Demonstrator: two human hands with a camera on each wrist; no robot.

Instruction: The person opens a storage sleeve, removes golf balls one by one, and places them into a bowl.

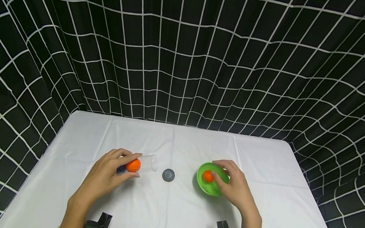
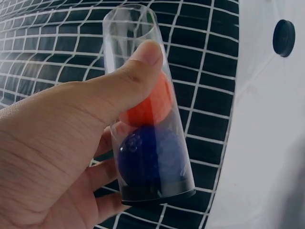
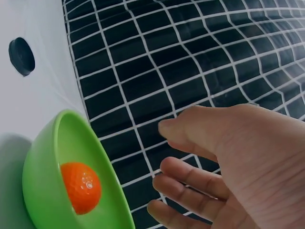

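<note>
My left hand [image 1: 106,172] grips a clear plastic tube [image 1: 148,163] between thumb and fingers. The tube leans over, its open end toward the right in the head view. Inside it, an orange golf ball [image 2: 152,102] rests against a dark blue golf ball [image 2: 147,157], which sits at the black base [image 2: 157,193]. My right hand [image 1: 236,184] hovers at the right side of a green bowl [image 1: 208,191], fingers loosely bent and holding nothing. A second orange golf ball [image 3: 82,187] lies in that bowl.
Between the hands, a round dark grey cap [image 1: 168,175] lies flat on the white-covered table [image 1: 175,144]. Black cloth with a white grid [image 1: 178,59] hangs behind the table and along both sides.
</note>
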